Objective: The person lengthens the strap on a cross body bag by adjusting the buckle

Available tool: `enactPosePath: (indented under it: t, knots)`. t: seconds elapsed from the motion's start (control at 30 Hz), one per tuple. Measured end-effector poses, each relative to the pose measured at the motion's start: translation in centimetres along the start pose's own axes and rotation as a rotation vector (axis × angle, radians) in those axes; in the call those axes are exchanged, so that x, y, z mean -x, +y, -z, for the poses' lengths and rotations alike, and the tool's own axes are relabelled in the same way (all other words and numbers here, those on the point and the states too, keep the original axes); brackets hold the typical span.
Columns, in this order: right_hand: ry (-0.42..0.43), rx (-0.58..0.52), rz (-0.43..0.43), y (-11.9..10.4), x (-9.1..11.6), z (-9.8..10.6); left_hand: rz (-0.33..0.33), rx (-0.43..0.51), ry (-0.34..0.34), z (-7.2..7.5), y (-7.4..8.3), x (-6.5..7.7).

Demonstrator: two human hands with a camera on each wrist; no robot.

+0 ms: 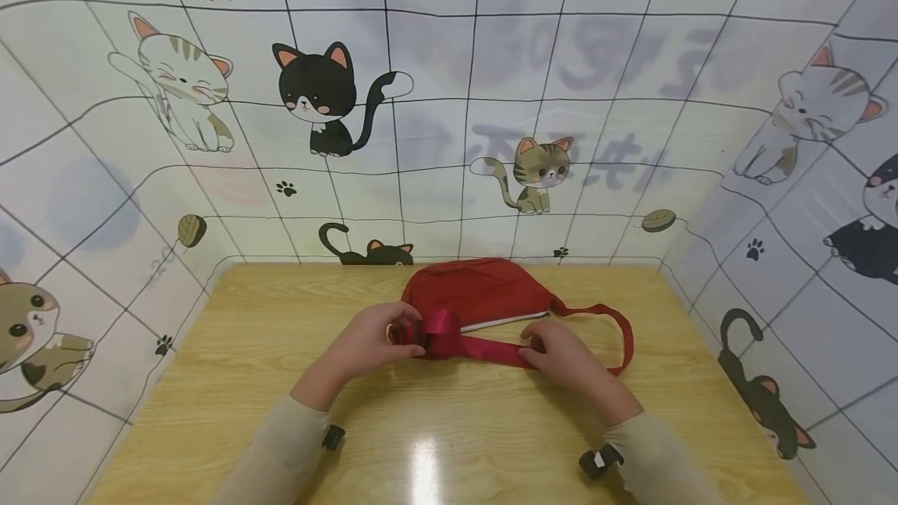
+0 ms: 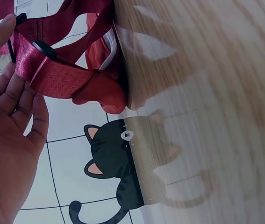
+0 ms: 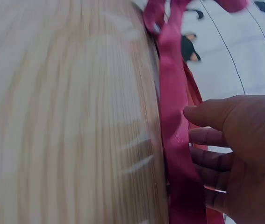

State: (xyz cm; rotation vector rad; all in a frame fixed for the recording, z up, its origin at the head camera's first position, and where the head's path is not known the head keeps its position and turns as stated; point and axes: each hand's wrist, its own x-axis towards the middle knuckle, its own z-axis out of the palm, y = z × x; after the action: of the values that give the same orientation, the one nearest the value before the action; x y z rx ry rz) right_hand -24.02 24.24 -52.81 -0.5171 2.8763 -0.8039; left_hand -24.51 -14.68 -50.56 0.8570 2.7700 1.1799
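A red waist bag point(image 1: 477, 287) lies on the table against the back wall, its pale zip facing forward. At its left end, my left hand point(image 1: 375, 341) pinches a dark slider buckle point(image 1: 418, 333) on the bag's crimson strap point(image 1: 491, 351). The strap is looped upward beside that buckle; in the left wrist view a black bar point(image 2: 44, 49) shows on the webbing. My right hand point(image 1: 561, 353) holds the strap's edge lightly farther right, with the thumb in front and the fingers partly behind the webbing point(image 3: 174, 126).
A loop of red strap point(image 1: 627, 337) curves out on the table past the bag's right end. The wooden table point(image 1: 449, 419) meets cat-printed wall sheets point(image 1: 449, 123) at the back and both sides. Dark wrist bands point(image 1: 599, 460) sit at the sleeves.
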Motion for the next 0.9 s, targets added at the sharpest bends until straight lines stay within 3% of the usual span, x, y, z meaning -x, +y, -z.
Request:
enactPosePath:
  t: [0.23, 0.5, 0.7, 0.9]
  knots:
    - [-0.038, -0.097, 0.064, -3.3, -2.9, -2.7, -0.004, 0.004, 0.007, -0.1, -0.1, 0.0]
    - [0.022, -0.191, 0.156, -5.3, -4.1, -4.4, 0.000, 0.009, 0.008, 0.0, 0.0, 0.1]
    - [0.094, -0.187, 0.143, -4.5, -3.5, -3.7, 0.009, 0.025, 0.017, 0.4, 0.0, 0.2]
    - [0.124, -0.009, 0.050, -1.7, -2.7, -2.8, 0.022, 0.018, 0.032, 0.8, -0.3, 0.2]
